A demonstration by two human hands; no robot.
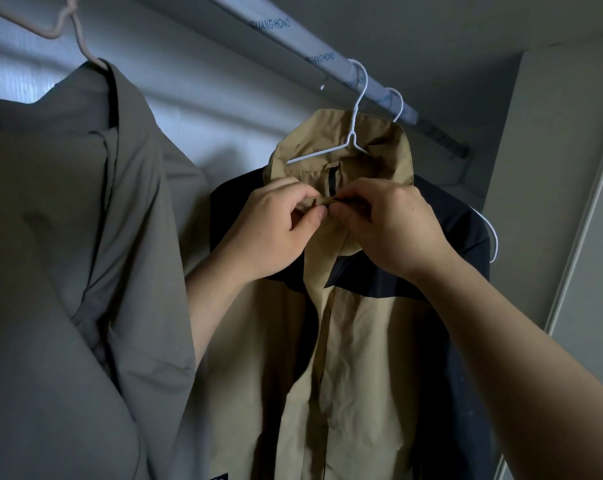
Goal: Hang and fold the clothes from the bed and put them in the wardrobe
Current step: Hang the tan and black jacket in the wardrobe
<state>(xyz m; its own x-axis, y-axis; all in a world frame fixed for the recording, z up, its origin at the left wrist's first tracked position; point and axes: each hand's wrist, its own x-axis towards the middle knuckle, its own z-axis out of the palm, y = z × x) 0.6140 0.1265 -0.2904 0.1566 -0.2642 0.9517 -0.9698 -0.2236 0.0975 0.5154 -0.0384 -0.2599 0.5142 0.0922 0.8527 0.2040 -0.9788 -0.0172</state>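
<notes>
The tan and navy jacket (345,341) hangs on a white wire hanger (353,140) whose hook sits over the wardrobe rail (314,57), below the rail's right-hand stretch. Both hands are raised to the jacket's collar (327,147), just under the hanger's neck. The left hand (276,230) is closed in a pinch, thumb and forefinger gripping the left edge of the collar opening; the right hand (393,226) is likewise closed, its fingertips pinching the right edge, and the two pinches meet at the middle of the collar front. Something small and dark sits between the fingertips, perhaps a snap or zip pull, though the dim light makes it hard to tell. Just right of the jacket's hanger, a second white hook (395,102) rests on the rail. Well left of the jacket, a grey-green garment (85,254) hangs from a pale beige hanger (68,32), its fabric touching the left forearm.
</notes>
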